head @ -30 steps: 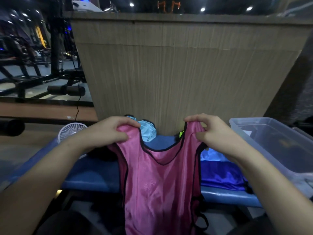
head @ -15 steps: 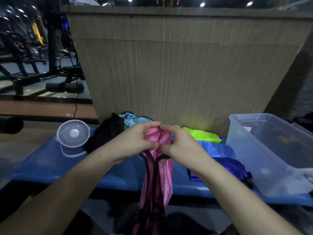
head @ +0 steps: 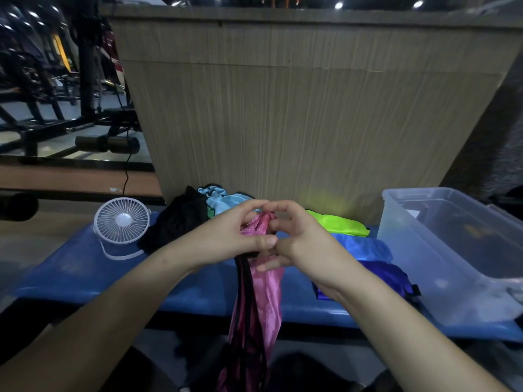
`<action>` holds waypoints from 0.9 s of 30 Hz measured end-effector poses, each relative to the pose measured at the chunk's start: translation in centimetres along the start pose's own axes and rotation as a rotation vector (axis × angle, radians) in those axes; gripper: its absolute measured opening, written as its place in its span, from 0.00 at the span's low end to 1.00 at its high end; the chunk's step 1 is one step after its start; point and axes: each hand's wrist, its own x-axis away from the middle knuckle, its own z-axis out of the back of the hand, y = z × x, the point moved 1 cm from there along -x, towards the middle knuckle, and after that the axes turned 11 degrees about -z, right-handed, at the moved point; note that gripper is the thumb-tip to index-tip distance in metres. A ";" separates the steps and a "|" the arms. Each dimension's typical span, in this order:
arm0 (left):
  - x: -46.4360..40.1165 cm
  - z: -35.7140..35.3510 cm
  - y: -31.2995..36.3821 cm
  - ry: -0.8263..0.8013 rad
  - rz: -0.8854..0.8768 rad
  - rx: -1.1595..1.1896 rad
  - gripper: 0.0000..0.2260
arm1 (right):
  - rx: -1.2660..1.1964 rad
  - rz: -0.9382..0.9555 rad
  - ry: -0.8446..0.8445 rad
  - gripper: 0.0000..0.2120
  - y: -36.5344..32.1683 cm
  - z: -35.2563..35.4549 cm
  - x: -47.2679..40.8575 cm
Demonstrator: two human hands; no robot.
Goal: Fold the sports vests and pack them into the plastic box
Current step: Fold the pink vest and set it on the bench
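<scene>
Gym floor, blue padded table (head: 85, 267) before a wood-panelled wall: both hands pinch a pink vest by its straps.

Left hand (head: 235, 236) and right hand (head: 297, 244) grasp the gathered straps of the pink vest (head: 266, 301), which hangs past the table's near edge. It looks light, limp and slick, best held at the shoulders. Its hem is cut off below; the plastic box (head: 441, 241) at the table's right end shows only dim contents.
</scene>
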 end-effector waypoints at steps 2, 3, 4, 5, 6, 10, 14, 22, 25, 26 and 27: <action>0.2 0.0 0.2 -0.016 -0.020 0.056 0.34 | 0.050 0.011 0.045 0.25 0.3 0.2 -0.2; 0.3 -0.1 0.3 -0.024 -0.030 0.077 0.32 | 0.062 0.012 0.074 0.26 0.4 0.2 -0.3; 0.4 -0.2 0.4 -0.035 -0.038 0.091 0.31 | 0.067 0.017 0.102 0.26 0.6 0.3 -0.5; 0.6 -0.2 0.6 -0.050 -0.044 0.100 0.30 | 0.073 0.032 0.136 0.26 0.8 0.2 -0.7; 0.7 -0.3 0.7 -0.066 -0.049 0.102 0.32 | 0.101 0.060 0.180 0.25 1.0 0.1 -0.8; 0.8 -1.0 0.7 -0.078 -0.083 0.097 0.40 | 0.434 0.212 0.406 0.24 1.6 -0.3 -1.1; 0.5 -1.6 0.5 0.000 -0.124 0.020 0.37 | 0.529 0.279 0.500 0.25 1.7 -0.2 -1.4; 0.4 0.8 0.7 -0.023 -0.062 0.092 0.34 | 0.537 0.352 0.311 0.32 3.5 2.2 -3.1; 0.2 1.9 1.0 -0.022 -0.066 0.116 0.36 | 0.504 0.174 0.100 0.29 4.5 2.7 -3.5; 0.2 2.3 1.2 -0.017 -0.074 0.118 0.35 | 0.489 0.124 0.039 0.24 4.8 2.8 -3.7; 0.1 2.7 1.5 -0.006 -0.082 0.125 0.35 | 0.469 0.078 -0.011 0.19 5.2 2.9 -3.8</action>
